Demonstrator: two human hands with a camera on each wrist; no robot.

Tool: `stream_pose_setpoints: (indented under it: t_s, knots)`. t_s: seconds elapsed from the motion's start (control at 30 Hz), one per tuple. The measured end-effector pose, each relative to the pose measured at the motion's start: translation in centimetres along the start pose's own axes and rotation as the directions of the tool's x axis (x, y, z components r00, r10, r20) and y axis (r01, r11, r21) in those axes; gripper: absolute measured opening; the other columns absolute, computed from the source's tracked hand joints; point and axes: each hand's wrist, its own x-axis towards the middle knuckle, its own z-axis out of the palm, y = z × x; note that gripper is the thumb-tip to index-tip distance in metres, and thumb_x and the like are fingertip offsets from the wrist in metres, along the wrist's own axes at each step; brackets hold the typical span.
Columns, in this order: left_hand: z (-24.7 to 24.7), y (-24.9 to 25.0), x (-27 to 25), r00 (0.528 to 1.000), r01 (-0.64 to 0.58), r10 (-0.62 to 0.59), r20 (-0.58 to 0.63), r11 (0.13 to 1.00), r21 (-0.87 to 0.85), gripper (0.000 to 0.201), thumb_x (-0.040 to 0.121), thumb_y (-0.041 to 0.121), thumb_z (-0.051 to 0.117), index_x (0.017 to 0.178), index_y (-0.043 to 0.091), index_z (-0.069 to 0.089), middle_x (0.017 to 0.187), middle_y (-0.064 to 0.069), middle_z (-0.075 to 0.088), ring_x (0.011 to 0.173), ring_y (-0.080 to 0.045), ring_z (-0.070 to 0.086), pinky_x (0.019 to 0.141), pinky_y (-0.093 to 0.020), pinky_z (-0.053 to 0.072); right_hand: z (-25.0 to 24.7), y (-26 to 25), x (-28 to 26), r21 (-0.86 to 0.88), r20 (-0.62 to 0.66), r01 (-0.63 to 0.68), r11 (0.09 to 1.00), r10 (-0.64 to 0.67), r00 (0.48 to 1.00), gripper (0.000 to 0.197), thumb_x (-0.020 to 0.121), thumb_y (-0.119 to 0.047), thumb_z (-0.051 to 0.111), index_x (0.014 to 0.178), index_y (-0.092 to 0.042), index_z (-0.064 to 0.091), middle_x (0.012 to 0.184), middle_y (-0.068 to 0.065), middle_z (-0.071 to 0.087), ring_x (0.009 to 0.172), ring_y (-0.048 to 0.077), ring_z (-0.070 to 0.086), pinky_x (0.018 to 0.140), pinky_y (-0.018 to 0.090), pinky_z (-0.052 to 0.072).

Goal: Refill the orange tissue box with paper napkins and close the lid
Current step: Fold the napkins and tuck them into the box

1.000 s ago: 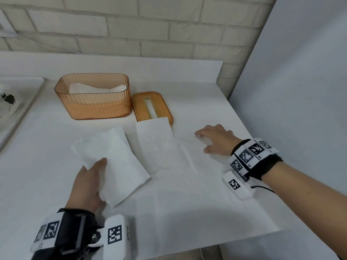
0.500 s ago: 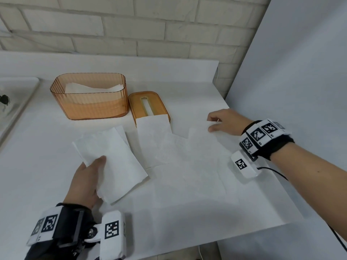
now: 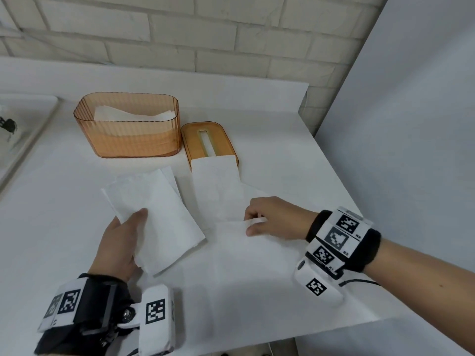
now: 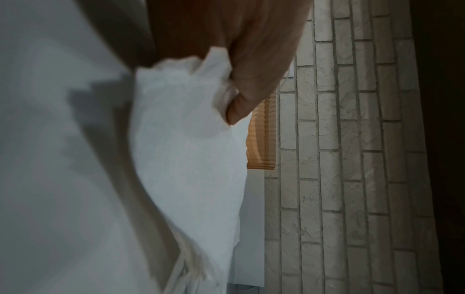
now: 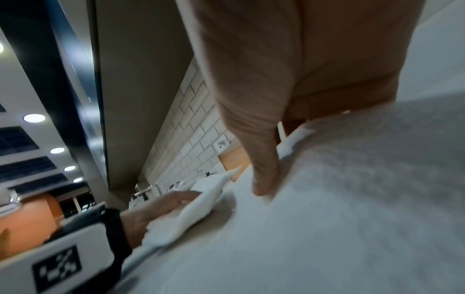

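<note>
The orange ribbed tissue box [image 3: 128, 134] stands open at the back of the white counter with white napkins [image 3: 131, 114] inside. Its orange slotted lid [image 3: 205, 140] lies flat just right of it, partly under a folded napkin [image 3: 216, 186]. My left hand [image 3: 120, 242] grips a stack of folded napkins [image 3: 156, 219] by its near edge, thumb on top. My right hand [image 3: 270, 219] pinches the folded edge of a large unfolded napkin sheet [image 3: 257, 273] spread over the front of the counter. The stack [image 4: 186, 159] fills the left wrist view.
A brick wall [image 3: 180, 34] runs behind the counter and a grey wall panel [image 3: 411, 124] closes the right side. A white tray-like rim [image 3: 33, 124] sits at the far left. The counter's front edge [image 3: 282, 340] is close below the sheet.
My right hand has come back from the sheet's far right corner toward the middle, folding the sheet's edge over. The left hand still holds the stack in the same place.
</note>
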Motion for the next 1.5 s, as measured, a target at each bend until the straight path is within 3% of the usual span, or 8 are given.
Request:
stream_pose_setpoints:
  t_s: [0.27, 0.7, 0.83, 1.0, 1.1, 1.23, 1.4, 1.5]
  knots:
    - [0.0, 0.0, 0.5, 1.0, 0.001, 0.0, -0.023, 1.0, 0.025, 0.01, 0.096, 0.019, 0.051, 0.102, 0.018, 0.06, 0.095, -0.002, 0.068, 0.083, -0.021, 0.064, 0.066, -0.034, 0.047, 1.8, 0.8, -0.4, -0.179, -0.119, -0.015, 0.984, -0.006, 0.993, 0.052, 0.082, -0.04, 0.066, 0.125, -0.02, 0.045, 0.111, -0.008, 0.043, 0.106, 0.012, 0.036, 0.091, 0.031, 0.036]
    - [0.0, 0.0, 0.7, 0.999, -0.005, 0.005, -0.04, 1.0, 0.006, 0.019, 0.095, 0.018, 0.052, 0.113, 0.013, 0.057, 0.098, -0.003, 0.067, 0.084, -0.021, 0.063, 0.068, -0.034, 0.046, 1.7, 0.6, -0.6, -0.096, -0.081, -0.038, 0.995, 0.03, 0.996, 0.039, 0.084, -0.037, 0.064, 0.116, -0.023, 0.045, 0.11, -0.005, 0.051, 0.107, 0.013, 0.044, 0.096, 0.031, 0.029]
    - [0.2, 0.0, 0.5, 0.999, -0.017, 0.017, -0.045, 1.0, 0.01, 0.017, 0.096, 0.017, 0.051, 0.112, 0.013, 0.056, 0.092, -0.002, 0.066, 0.079, -0.019, 0.061, 0.063, -0.032, 0.044, 1.7, 0.5, -0.4, -0.173, -0.056, -0.005, 0.985, -0.005, 0.998, 0.026, 0.087, -0.035, 0.061, 0.104, -0.018, 0.053, 0.091, -0.013, 0.044, 0.095, 0.011, 0.035, 0.088, 0.031, 0.029]
    - [0.1, -0.1, 0.9, 0.999, -0.009, 0.009, -0.053, 1.0, -0.003, 0.02, 0.095, 0.017, 0.052, 0.114, 0.012, 0.055, 0.095, -0.003, 0.066, 0.082, -0.021, 0.062, 0.065, -0.034, 0.046, 1.6, 0.3, -0.6, -0.219, -0.058, 0.037, 0.975, -0.051, 0.997, 0.025, 0.086, -0.033, 0.062, 0.104, -0.019, 0.052, 0.105, -0.008, 0.042, 0.098, 0.01, 0.034, 0.085, 0.03, 0.031]
    - [0.1, -0.2, 0.9, 0.999, -0.008, 0.008, -0.05, 1.0, -0.001, 0.019, 0.095, 0.016, 0.052, 0.113, 0.012, 0.056, 0.095, -0.003, 0.066, 0.083, -0.021, 0.062, 0.067, -0.034, 0.047, 1.5, 0.1, -0.7, -0.173, -0.04, 0.041, 0.984, -0.049, 0.998, 0.026, 0.087, -0.027, 0.062, 0.098, -0.024, 0.038, 0.101, -0.006, 0.05, 0.089, 0.015, 0.045, 0.088, 0.031, 0.033]
    - [0.1, -0.2, 1.0, 0.999, -0.007, 0.007, -0.047, 1.0, 0.01, 0.017, 0.095, 0.018, 0.052, 0.111, 0.013, 0.056, 0.095, -0.004, 0.066, 0.083, -0.022, 0.063, 0.068, -0.035, 0.047, 1.1, 0.0, -0.9, -0.052, -0.002, -0.008, 0.999, 0.008, 1.0, 0.042, 0.087, -0.025, 0.063, 0.123, -0.022, 0.042, 0.114, 0.0, 0.056, 0.095, 0.009, 0.046, 0.091, 0.026, 0.036]
    - [0.0, -0.2, 1.0, 0.998, -0.007, 0.009, -0.059, 1.0, 0.02, 0.013, 0.096, 0.017, 0.052, 0.107, 0.013, 0.058, 0.094, -0.004, 0.067, 0.082, -0.022, 0.063, 0.068, -0.034, 0.048, -2.6, 0.3, -1.8, 0.234, 0.041, 0.04, 0.971, -0.051, 0.998, 0.009, 0.085, -0.025, 0.067, 0.08, -0.022, 0.06, 0.08, -0.009, 0.061, 0.073, 0.006, 0.056, 0.069, 0.018, 0.042]
    - [0.0, -0.2, 0.8, 0.998, -0.01, 0.012, -0.062, 1.0, 0.03, 0.011, 0.096, 0.018, 0.051, 0.103, 0.014, 0.058, 0.092, -0.004, 0.067, 0.082, -0.021, 0.062, 0.066, -0.034, 0.046, -4.6, 1.6, -1.7, 0.423, -0.004, -0.008, 0.906, 0.01, 1.0, 0.023, 0.085, -0.029, 0.066, 0.098, -0.01, 0.066, 0.096, 0.0, 0.071, 0.086, 0.012, 0.067, 0.079, 0.023, 0.05]
